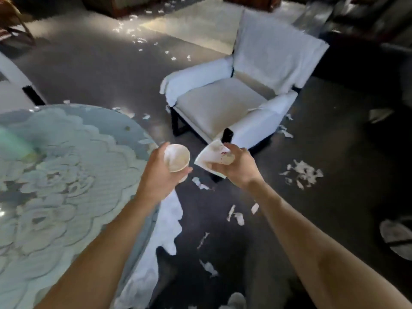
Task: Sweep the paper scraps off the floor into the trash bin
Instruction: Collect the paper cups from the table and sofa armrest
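My left hand (160,172) grips a white paper cup (177,159), its open mouth facing up, just past the table's edge. My right hand (238,168) holds a crumpled white paper with red marks (211,156) beside the cup. White paper scraps lie over the dark floor: a pile (303,173) to the right, loose pieces (236,216) between my forearms, more (208,267) nearer me, and a trail (138,39) far back near the rug. No trash bin or broom is in view.
A round table with a lace cloth (55,186) fills the left. A white-covered armchair (234,97) stands straight ahead. A pale rug (196,25) lies beyond. A slipper (396,237) sits at the right edge. Dark furniture lines the back.
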`<state>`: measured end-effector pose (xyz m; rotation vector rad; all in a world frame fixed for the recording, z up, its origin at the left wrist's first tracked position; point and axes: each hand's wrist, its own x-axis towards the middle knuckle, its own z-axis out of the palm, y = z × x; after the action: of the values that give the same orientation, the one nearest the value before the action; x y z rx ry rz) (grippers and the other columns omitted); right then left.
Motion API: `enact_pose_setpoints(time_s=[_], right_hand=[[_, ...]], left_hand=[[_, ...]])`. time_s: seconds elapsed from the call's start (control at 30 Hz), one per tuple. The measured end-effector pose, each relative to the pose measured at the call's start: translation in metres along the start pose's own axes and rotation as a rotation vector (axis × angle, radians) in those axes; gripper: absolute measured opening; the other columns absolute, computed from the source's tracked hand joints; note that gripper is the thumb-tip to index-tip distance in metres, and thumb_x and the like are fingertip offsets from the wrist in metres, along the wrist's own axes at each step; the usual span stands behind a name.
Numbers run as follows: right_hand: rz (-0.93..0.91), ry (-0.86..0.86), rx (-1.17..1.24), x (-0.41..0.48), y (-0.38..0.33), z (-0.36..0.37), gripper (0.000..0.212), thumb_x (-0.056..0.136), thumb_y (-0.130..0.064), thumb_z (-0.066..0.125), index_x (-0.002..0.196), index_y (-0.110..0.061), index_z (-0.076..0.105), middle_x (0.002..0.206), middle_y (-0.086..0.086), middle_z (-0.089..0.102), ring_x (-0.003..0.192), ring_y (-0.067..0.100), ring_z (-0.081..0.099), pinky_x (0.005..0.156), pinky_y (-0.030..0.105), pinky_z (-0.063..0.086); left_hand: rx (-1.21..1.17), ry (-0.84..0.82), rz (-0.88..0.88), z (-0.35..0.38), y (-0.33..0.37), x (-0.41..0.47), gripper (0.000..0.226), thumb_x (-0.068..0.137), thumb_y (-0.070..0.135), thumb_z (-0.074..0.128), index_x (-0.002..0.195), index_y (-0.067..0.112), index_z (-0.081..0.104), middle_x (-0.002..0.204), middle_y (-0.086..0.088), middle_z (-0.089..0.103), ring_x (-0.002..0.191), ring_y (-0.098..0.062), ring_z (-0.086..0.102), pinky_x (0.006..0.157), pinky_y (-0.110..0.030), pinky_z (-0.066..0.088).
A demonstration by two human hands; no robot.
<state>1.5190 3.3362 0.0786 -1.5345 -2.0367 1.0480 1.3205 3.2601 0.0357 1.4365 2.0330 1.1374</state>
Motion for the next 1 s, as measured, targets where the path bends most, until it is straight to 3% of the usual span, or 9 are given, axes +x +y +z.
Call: enact_pose_setpoints(time_s=[0.13,0.27,0.33,0.43,0.7,0.83,1.0], right_hand=[[0.162,0.207,-0.003,-0.025,0.103,-0.118,0.073,0.071,-0.045,0.078,0.135,-0.024,0.05,0.116,0.008,0.056,0.105,0.023,0.057,0.076,0.022,0.043],[0.285,0.365,-0.007,-0.046,0.186,-0.214,0.073,0.07,-0.044,0.08,0.134,-0.022,0.051,0.119,0.009,0.058,0.11,0.024,0.055,0.093,0.029,0.046],[0.345,0.429,0.014,-0.049,0.221,-0.252,0.077,0.068,-0.047,0.08,0.135,-0.023,0.05,0.118,0.006,0.052,0.111,0.02,0.051,0.092,0.025,0.042],[0.407,0.508,0.045,-0.04,0.272,-0.304,0.08,0.068,-0.049,0.08,0.137,-0.026,0.047,0.112,-0.002,0.04,0.096,0.01,0.044,0.086,0.019,0.036],[0.474,0.659,0.088,0.073,0.406,-0.454,0.083,0.068,-0.05,0.079,0.14,-0.027,0.044,0.115,-0.002,0.037,0.092,0.01,0.043,0.078,0.021,0.04],[0.505,0.678,0.117,0.145,0.453,-0.545,0.083,0.069,-0.051,0.078,0.14,-0.027,0.043,0.119,-0.001,0.038,0.093,0.01,0.043,0.076,0.02,0.04],[0.528,0.743,0.123,0.214,0.526,-0.661,0.082,0.07,-0.048,0.079,0.141,-0.027,0.042,0.114,-0.006,0.033,0.094,0.01,0.043,0.072,0.017,0.04]], left_hand=[[-0.038,-0.205,0.116,0.134,0.087,0.011,0.085,0.071,0.042,0.08,0.141,0.024,0.034,0.129,0.005,0.043,0.123,-0.017,0.042,0.095,-0.03,0.036],[-0.046,-0.331,0.205,0.244,0.165,0.018,0.084,0.07,0.041,0.08,0.139,0.021,0.037,0.132,0.0,0.042,0.122,-0.021,0.043,0.094,-0.031,0.036],[-0.025,-0.391,0.271,0.291,0.198,0.024,0.083,0.07,0.045,0.079,0.138,0.023,0.037,0.131,0.001,0.045,0.12,-0.018,0.044,0.092,-0.029,0.036],[-0.021,-0.466,0.341,0.359,0.243,0.045,0.085,0.071,0.044,0.079,0.141,0.021,0.035,0.135,0.0,0.044,0.122,-0.015,0.041,0.092,-0.022,0.029],[-0.046,-0.55,0.419,0.556,0.367,0.165,0.086,0.073,0.044,0.077,0.142,0.022,0.032,0.139,-0.003,0.042,0.125,-0.019,0.04,0.092,-0.025,0.03],[0.032,-0.609,0.46,0.643,0.437,0.235,0.086,0.073,0.044,0.077,0.143,0.021,0.031,0.137,-0.005,0.042,0.125,-0.023,0.04,0.094,-0.035,0.035],[0.021,-0.627,0.525,0.763,0.534,0.311,0.086,0.073,0.041,0.078,0.142,0.017,0.034,0.135,-0.009,0.043,0.122,-0.025,0.042,0.087,-0.025,0.028]])
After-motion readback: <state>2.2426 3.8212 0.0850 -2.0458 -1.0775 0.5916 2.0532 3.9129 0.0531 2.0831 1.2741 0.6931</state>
